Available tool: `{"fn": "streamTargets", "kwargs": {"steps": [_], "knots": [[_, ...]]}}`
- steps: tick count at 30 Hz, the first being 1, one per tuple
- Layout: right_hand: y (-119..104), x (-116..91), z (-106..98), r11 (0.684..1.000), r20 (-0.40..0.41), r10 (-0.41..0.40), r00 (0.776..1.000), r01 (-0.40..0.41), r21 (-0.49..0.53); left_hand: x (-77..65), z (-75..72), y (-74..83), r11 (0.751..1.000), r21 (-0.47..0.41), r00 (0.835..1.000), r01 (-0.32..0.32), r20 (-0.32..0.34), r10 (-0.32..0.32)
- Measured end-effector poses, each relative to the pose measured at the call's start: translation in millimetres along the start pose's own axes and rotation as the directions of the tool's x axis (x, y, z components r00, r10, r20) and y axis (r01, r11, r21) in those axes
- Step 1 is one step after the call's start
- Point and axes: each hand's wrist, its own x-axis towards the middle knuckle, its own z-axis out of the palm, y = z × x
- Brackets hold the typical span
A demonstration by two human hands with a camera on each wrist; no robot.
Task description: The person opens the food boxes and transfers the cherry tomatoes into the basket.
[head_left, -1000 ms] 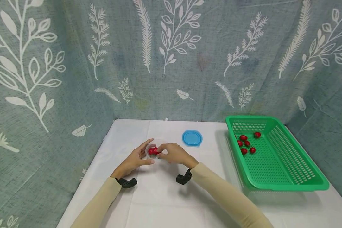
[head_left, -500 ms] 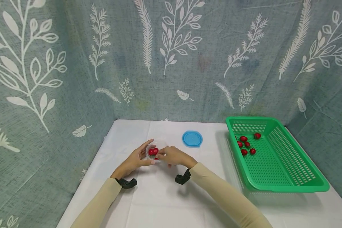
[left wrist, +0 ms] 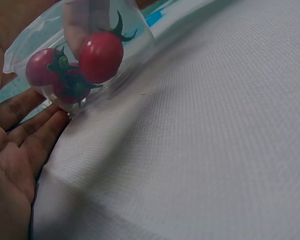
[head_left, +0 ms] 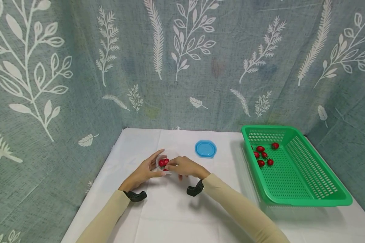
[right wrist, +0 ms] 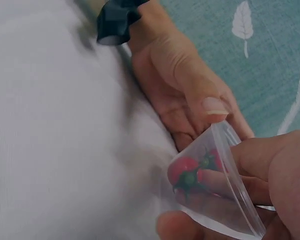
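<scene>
A small clear plastic cup (right wrist: 196, 149) stands tilted on the white tabletop, with cherry tomatoes (left wrist: 101, 57) inside, green stalks still on. My left hand (head_left: 143, 171) holds it from the left, thumb at the near side and fingers around the far side. The right hand (head_left: 187, 167) reaches into the cup's mouth from the right. In the left wrist view its fingers end right behind the upper tomato, pinching it, while another fingertip (right wrist: 175, 225) lies outside the wall in the right wrist view. The cup partly hides these fingertips in the head view.
A blue lid (head_left: 205, 149) lies on the table behind and right of the cup. At the right stands a green basket (head_left: 295, 182) with several red tomatoes (head_left: 260, 149) along its left side. Patterned grey-green cloth (head_left: 182, 67) hangs behind and at both sides.
The right hand has lowered slightly into the cup with a tomato, uncovering two tomatoes beside its fingers. My left hand stays around the cup, which has barely moved.
</scene>
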Motion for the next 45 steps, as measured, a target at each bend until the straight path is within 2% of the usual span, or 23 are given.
{"fn": "streamTargets", "kwargs": {"steps": [4,10,17,26,31,38,45], "knots": [[2,2,2,0.998,-0.003,0.022,1.000,-0.022,0.051,-0.1,0.7,-1.0,1.000,0.007,1.000,-0.005,0.001,0.005],[8,2,3,0.990,0.010,-0.003,1.000,0.001,0.140,-0.5,0.7,-2.8,1.000,0.019,1.000,-0.011,0.000,0.011],[9,2,0,0.985,0.020,-0.028,0.999,0.025,0.169,0.8,-0.6,-1.0,1.000,0.016,1.000,-0.018,0.000,0.018],[12,1,2,0.965,-0.043,-0.092,0.995,0.100,0.244,2.0,-1.9,-2.4,1.000,0.019,1.000,-0.011,-0.002,0.011],[13,-1,1,0.965,-0.061,-0.091,0.994,0.103,0.240,1.4,-0.9,-1.5,1.000,0.018,1.000,-0.008,-0.001,0.008],[16,-5,-6,0.977,-0.034,-0.081,0.996,0.086,0.195,0.9,0.6,3.6,1.000,0.021,1.000,0.006,-0.003,-0.006],[18,-5,-7,0.978,-0.085,-0.088,0.993,0.102,0.182,1.4,0.8,3.4,1.000,0.026,1.000,0.008,-0.006,-0.007]]}}
